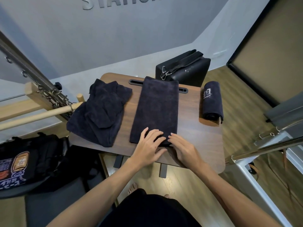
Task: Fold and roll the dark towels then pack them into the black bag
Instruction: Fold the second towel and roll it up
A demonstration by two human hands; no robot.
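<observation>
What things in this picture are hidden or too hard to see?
- Near end of the folded towel, head view: covered by the left hand and right hand, so any roll started there is hidden.
- Wall letters: tops cut off by the upper edge.
- Print on the rolled towel: too small to read.
- Inside of the black bag: hidden by its own sides and strap.

Raised letters on the grey wall (114, 38) read "STATION", tops cut off; print on the rolled towel (212, 99) is unreadable.
</observation>
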